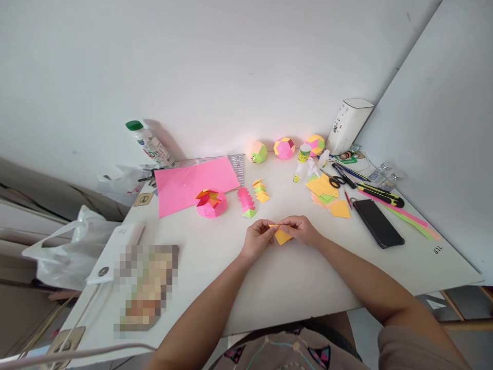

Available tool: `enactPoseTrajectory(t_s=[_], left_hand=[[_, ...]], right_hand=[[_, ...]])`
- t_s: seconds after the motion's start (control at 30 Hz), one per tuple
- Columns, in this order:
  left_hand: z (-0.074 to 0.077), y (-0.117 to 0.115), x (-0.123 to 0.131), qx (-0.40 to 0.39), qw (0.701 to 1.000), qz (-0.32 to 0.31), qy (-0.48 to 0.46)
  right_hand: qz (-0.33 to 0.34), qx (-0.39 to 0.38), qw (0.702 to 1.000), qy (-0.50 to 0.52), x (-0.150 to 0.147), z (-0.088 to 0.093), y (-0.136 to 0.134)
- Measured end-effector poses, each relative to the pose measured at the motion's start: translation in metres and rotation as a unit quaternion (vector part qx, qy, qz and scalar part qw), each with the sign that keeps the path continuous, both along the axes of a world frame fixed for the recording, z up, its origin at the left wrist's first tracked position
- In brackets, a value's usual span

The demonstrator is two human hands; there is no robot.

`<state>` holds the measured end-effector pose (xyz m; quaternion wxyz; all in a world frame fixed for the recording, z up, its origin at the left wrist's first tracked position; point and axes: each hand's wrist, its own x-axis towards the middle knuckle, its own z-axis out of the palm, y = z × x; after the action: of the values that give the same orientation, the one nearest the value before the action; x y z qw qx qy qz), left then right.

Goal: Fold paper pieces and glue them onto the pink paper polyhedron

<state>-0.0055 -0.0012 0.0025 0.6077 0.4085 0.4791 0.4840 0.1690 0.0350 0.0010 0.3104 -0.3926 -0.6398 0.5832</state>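
Note:
Between my two hands is a small orange square of paper (283, 236), held above the white table near its front. My left hand (259, 238) pinches its left corner, and my right hand (301, 229) pinches the upper right side, with the fingertips nearly meeting. Beyond them lie a row of folded pink paper units (245, 199) with a green one at the front, and a short row of orange and green units (261, 190). To the left sits a partly built pink paper ball (211, 204), open at the top with orange showing inside.
Three finished paper balls (284, 148) stand along the wall. At right are loose paper squares (322, 186), scissors (336, 181), a glue stick (303, 154), a yellow cutter (389, 196) and a black phone (378, 223). A pink sheet (196, 182) and a bottle (152, 146) are at left.

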Motion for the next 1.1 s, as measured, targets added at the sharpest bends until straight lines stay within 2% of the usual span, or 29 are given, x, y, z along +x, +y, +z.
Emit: enactPoseTrajectory(t_s=[0.3,0.47,1.1], left_hand=[[0.0006,-0.0006,-0.0007,0.004,1.0,-0.004,-0.003],[0.0003,-0.0003,-0.0011,0.005,0.999,0.004,-0.035],[0.0029,0.0006,-0.0016,0.007,0.996,0.034,-0.078]], right_hand=[[-0.007,0.001,1.0,0.006,0.0008,-0.0018,0.0014],[-0.012,-0.021,1.0,0.009,0.001,-0.0006,0.0016],[-0.031,-0.02,0.999,0.011,0.0007,-0.0006,0.003]])
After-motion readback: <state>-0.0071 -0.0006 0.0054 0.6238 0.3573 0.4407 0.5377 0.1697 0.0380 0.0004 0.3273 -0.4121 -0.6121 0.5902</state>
